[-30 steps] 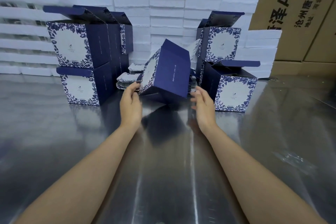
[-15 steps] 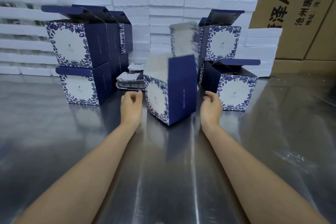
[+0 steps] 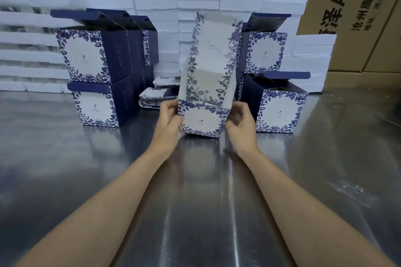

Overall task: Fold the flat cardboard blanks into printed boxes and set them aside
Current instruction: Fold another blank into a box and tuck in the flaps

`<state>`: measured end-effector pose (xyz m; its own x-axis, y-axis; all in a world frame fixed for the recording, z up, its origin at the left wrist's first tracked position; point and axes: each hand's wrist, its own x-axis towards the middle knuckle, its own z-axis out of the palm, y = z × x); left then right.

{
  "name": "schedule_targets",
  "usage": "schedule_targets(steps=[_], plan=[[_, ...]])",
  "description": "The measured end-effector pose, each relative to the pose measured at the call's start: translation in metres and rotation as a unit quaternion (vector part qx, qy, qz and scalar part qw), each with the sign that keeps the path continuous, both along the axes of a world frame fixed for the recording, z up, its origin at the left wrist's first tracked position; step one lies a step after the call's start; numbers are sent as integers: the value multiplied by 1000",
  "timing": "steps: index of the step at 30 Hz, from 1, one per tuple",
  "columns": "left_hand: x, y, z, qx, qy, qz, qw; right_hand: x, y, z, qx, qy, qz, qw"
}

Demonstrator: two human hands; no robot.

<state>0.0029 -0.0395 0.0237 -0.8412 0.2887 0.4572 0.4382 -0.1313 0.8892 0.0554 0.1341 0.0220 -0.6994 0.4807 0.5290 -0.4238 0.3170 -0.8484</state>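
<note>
Head view: a person stood at a shiny metal tabletop (image 3: 65, 180) with both bare arms reaching forward.
Far left: two finished boxes (image 3: 93, 80) were stacked one on the other, blue with flower prints, their top flaps up.
Behind them: rows of white foam trays (image 3: 152, 6) were piled against big brown cartons (image 3: 358, 6).
Left of middle: a low pile of flat blanks (image 3: 156, 98) lay on the tabletop, just behind the left hand.
Left hand: the left hand (image 3: 169, 119) gripped the left edge of the box being folded, with fingers curled round it.
Middle: the box being folded (image 3: 204, 119) stood between both hands, low end close to the tabletop. Its tall lid flap pointed up and looked blurry, so it was likely swinging.
Right hand: the right hand (image 3: 240, 122) was at the right side of that box with fingers bent. I cannot tell if it truly held the box.
Right: two more boxes (image 3: 280, 104) sat there, one behind and higher.
How it handles: the card looked light and thin, stiff along the folds but easy to dent. The side edges near the bottom seemed the best place to hold.
</note>
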Motion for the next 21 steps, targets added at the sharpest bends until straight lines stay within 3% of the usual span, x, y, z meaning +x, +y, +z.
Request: schedule_targets(steps=[6, 12, 15, 18, 19, 21], plan=[[3, 6, 8, 45, 8, 127, 991, 1, -7, -3, 156, 65, -45, 985], [-1, 2, 1, 27, 111, 190, 975, 8, -21, -2, 225, 91, -107, 964], [-2, 3, -2, 5, 150, 201, 968, 18, -39, 5, 324, 212, -60, 920], [1, 4, -6, -16, 151, 197, 969, 18, -62, 5, 463, 284, 5, 840], [2, 4, -5, -20, 152, 200, 968, 16, -70, 4, 464, 276, 12, 841], [6, 2, -2, -46, 174, 220, 959, 15, -82, 4, 372, 233, 8, 898]])
